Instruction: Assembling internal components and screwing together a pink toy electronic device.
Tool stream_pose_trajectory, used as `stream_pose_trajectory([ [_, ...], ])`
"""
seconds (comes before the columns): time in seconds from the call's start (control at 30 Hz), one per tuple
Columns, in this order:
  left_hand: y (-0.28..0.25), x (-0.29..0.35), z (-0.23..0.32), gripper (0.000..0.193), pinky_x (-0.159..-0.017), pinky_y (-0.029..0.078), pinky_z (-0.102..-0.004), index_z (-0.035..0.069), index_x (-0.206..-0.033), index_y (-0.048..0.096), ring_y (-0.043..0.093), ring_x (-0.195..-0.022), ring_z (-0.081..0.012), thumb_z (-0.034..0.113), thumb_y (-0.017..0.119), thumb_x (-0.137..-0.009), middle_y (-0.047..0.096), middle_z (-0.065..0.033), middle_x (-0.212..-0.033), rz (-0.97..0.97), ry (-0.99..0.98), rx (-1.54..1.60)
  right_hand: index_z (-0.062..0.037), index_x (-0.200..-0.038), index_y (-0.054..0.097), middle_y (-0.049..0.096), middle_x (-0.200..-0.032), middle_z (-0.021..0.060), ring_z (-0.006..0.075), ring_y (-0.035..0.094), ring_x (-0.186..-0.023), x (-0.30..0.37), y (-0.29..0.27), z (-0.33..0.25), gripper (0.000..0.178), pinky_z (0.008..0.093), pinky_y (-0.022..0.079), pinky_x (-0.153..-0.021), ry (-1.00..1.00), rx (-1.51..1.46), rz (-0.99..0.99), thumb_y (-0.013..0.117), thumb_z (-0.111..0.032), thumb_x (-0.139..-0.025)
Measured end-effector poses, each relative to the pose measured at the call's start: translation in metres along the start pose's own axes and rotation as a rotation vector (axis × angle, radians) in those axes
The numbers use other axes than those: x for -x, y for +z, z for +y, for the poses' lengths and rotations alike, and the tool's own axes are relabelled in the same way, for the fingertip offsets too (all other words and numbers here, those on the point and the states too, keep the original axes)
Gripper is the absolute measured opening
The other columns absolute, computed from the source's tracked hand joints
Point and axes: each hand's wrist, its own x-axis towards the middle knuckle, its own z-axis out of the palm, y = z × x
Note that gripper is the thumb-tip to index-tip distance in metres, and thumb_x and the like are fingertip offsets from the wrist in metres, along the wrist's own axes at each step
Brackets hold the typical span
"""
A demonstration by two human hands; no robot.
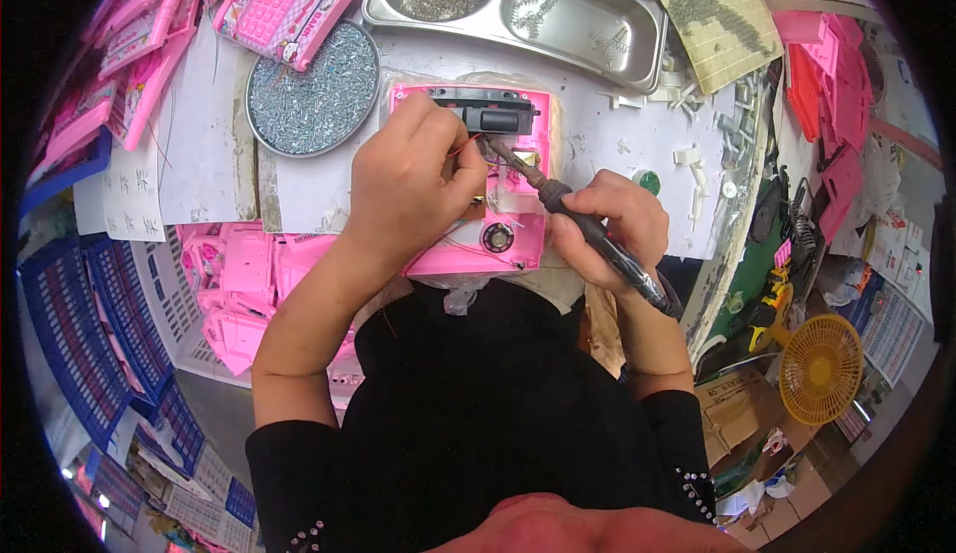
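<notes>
My right hand is wrapped round the dark handle of a soldering iron. The iron's metal tip points up and left, in among the parts of an open pink plastic housing. Over the housing's left side, my left hand is closed in a pinch on a thin red wire, close to the iron's tip. A black mechanism sits across the far end of the housing. A small round speaker lies at its near end. My left hand hides the housing's left part.
A round dish of small screws stands at the left. Behind the housing is a metal compartment tray of small parts, with a yellowish pad beside it. Pink panels are piled far left; a yellow fan is at right.
</notes>
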Motion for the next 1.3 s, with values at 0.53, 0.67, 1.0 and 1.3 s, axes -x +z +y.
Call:
stream_pose_trajectory([
  [0.53, 0.003, 0.002, 0.000, 0.014, -0.052, 0.046, -0.0385, 0.006, -0.077, 0.058, 0.057, -0.058, -0.0248, 0.004, 0.072, -0.076, 0.053, -0.0078, -0.076, 0.029, 0.015, -0.037, -0.0018, -0.097, 0.065, 0.056, -0.064, 0.0066, 0.0164, 0.051, -0.052, 0.006, -0.010, -0.004, 0.025, 0.0299, 0.034, -0.048, 0.011, -0.013, -0.033, 0.079, -0.002, -0.077],
  [0.67, 0.003, 0.002, -0.001, 0.014, -0.052, 0.046, -0.0382, 0.006, -0.077, 0.058, 0.057, -0.058, -0.0243, 0.004, 0.072, -0.076, 0.053, -0.0075, -0.076, 0.037, 0.023, -0.035, -0.0040, -0.094, 0.067, 0.057, -0.062, 0.0059, 0.0181, 0.054, -0.049, 0.013, -0.018, -0.006, 0.024, 0.0301, 0.038, -0.045, 0.033, 0.004, 0.006, 0.083, -0.006, -0.076],
  [1.0, 0.003, 0.002, 0.002, 0.015, -0.053, 0.048, -0.0376, 0.007, -0.078, 0.058, 0.059, -0.060, -0.0239, 0.004, 0.073, -0.077, 0.054, -0.0071, -0.077, 0.032, 0.015, -0.043, -0.0012, -0.097, 0.065, 0.060, -0.065, 0.0062, 0.0160, 0.053, -0.050, 0.023, -0.023, -0.003, 0.027, 0.0287, 0.037, -0.046, 0.011, -0.052, 0.093, 0.081, -0.002, -0.076],
  [1.3, -0.012, 0.006, 0.010, 0.019, -0.061, 0.051, -0.0337, 0.004, -0.094, 0.066, 0.062, -0.070, -0.0231, 0.004, 0.077, -0.079, 0.061, -0.0088, -0.088, 0.017, 0.019, 0.007, 0.0005, -0.098, 0.064, 0.058, -0.066, 0.0072, 0.0159, 0.051, -0.052, 0.032, -0.032, -0.005, 0.026, 0.0285, 0.036, -0.049, 0.050, -0.051, 0.115, 0.078, 0.001, -0.077],
])
